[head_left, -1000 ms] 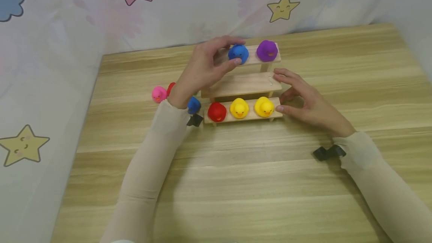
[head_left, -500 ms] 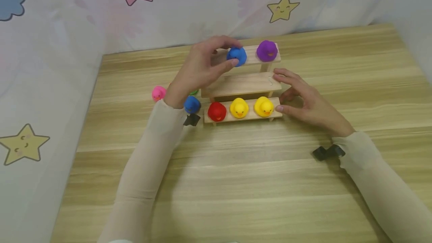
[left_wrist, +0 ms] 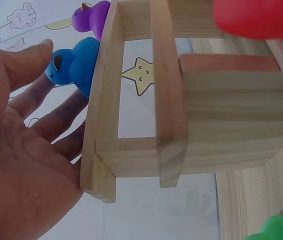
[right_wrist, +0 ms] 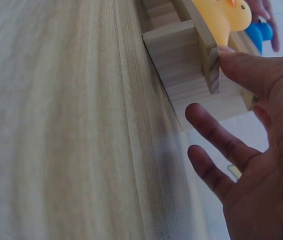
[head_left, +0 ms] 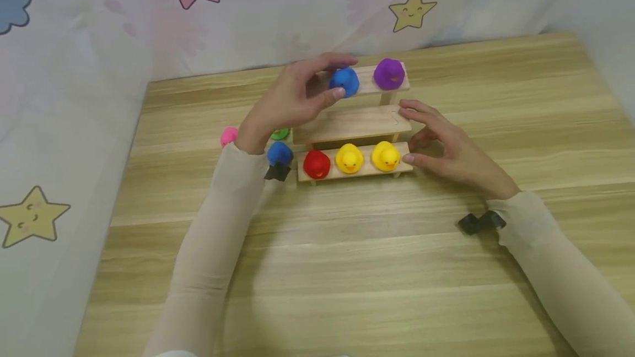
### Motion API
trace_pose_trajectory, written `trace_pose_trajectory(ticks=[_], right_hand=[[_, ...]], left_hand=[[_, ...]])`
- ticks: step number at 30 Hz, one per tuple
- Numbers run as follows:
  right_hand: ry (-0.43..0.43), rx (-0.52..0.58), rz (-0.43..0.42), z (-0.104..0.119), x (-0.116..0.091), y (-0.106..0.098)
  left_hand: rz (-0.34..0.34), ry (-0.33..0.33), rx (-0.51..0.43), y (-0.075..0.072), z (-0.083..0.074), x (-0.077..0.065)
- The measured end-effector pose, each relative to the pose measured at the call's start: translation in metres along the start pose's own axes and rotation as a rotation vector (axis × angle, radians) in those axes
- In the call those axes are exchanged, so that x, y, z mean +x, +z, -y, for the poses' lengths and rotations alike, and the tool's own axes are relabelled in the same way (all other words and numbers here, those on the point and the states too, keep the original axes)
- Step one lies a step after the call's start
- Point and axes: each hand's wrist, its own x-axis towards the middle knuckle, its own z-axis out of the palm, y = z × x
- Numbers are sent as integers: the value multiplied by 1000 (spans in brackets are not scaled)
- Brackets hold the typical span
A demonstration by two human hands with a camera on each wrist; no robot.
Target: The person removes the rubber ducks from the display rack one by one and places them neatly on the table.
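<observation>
My left hand (head_left: 292,95) pinches a blue rubber duck (head_left: 344,82) between thumb and fingers on the top step of a three-step wooden stand (head_left: 354,124). The left wrist view shows the thumb tip at its head and fingers behind it. A purple rubber duck (head_left: 389,74) sits to its right on that step. Along the bottom step stand a red duck (head_left: 316,165) and two yellow ducks, one near the middle (head_left: 349,158) and one at right (head_left: 385,156). My right hand (head_left: 451,150), fingers spread, touches the stand's right end, thumb at the bottom step.
Left of the stand on the wooden table (head_left: 377,269) are a pink duck (head_left: 229,136), a green duck (head_left: 280,134) and another blue duck (head_left: 279,153), partly hidden by my left wrist. A printed cloth (head_left: 278,10) hangs behind the table.
The blue duck on the top step has shifted slightly left and turned, with my left hand around it. My right hand has stayed at the stand's right end.
</observation>
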Motion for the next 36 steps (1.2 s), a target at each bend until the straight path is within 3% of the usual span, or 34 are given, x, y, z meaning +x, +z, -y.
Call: trace_pose_trajectory(ticks=[5, 13, 22, 29, 36], right_hand=[[21, -6, 0, 0, 0, -1], [40, -1, 7, 2, -1, 0], [9, 4, 2, 3, 0, 0], [-11, 10, 0, 3, 0, 0], [0, 4, -2, 2, -2, 0]], left_hand=[[-3, -6, 6, 0, -1, 0], [-48, -70, 24, 1, -2, -6], [-74, -14, 11, 0, 0, -14], [-115, -15, -21, -8, 0, -32], [-152, -15, 23, -19, 4, -51]])
